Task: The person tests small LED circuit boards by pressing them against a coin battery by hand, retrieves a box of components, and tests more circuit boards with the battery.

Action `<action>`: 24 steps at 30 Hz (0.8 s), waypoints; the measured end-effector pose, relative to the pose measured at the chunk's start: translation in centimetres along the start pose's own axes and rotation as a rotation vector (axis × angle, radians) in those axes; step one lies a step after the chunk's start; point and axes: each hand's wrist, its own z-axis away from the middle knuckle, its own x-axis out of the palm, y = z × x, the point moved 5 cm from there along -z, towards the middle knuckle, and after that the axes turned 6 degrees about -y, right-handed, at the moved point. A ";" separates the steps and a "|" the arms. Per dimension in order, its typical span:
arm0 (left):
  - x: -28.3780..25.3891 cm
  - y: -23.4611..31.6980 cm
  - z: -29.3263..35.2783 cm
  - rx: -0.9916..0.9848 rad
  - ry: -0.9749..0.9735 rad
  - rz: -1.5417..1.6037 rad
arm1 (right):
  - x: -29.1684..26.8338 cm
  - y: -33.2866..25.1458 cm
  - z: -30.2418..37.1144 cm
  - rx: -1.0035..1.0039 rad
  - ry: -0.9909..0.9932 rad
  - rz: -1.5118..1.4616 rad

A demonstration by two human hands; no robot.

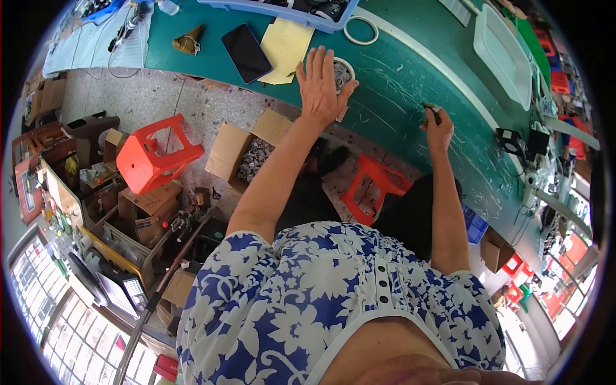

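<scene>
My left hand point(320, 86) reaches over the front part of the green table point(391, 83), palm down, fingers stretched and thumb apart. It holds nothing. Right beside its fingers is a round, pale-rimmed container point(342, 74) with small grey pieces inside, partly covered by the hand. Further right, my right hand point(440, 130) is closed on a small dark green object point(434, 113), whose kind I cannot make out. Yellow paper point(287, 46) and a dark phone point(246, 54) lie left of my left hand. Beyond the container rests a white ring point(376, 32).
A blue bin point(276, 11) of dark parts stands at the far edge, a white tray point(497, 58) at right. A brown cone-shaped bundle point(188, 41) lies far left. Below are red stools point(151, 157) and an open carton point(227, 151) holding grey pieces.
</scene>
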 end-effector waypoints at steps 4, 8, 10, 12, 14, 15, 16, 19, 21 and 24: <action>1.2 -1.4 6.8 -0.695 0.002 0.829 | -1.4 0.5 -0.3 -0.264 0.110 0.422; 4.2 -4.3 17.4 -1.508 -0.405 1.309 | -0.8 -2.2 -0.2 -0.106 0.097 0.413; 6.7 -6.4 20.4 -1.631 -0.476 1.535 | -0.2 -4.2 0.0 -0.163 0.145 0.560; 8.9 -7.4 21.1 -1.745 -0.548 1.776 | 0.6 -5.4 0.1 -0.223 0.195 0.713; 10.4 -7.8 20.3 -1.647 -0.565 2.066 | 1.5 -6.3 0.0 -0.258 0.183 0.732; 11.0 -8.7 20.5 -1.658 -0.554 2.069 | 2.5 -7.0 0.1 -0.260 0.173 0.737; 11.4 -9.3 20.1 -1.628 -0.570 2.121 | 3.5 -8.4 0.3 -0.291 0.211 0.732; 11.4 -9.2 19.1 -1.573 -0.649 2.182 | 6.0 -11.2 0.2 -0.419 0.170 0.678; 10.9 -8.4 17.6 -1.541 -0.722 2.191 | 8.8 -12.2 0.3 -0.562 -0.069 0.558; 10.2 -8.2 16.9 -1.403 -0.809 2.264 | 14.8 -15.4 2.1 -0.717 -0.377 0.520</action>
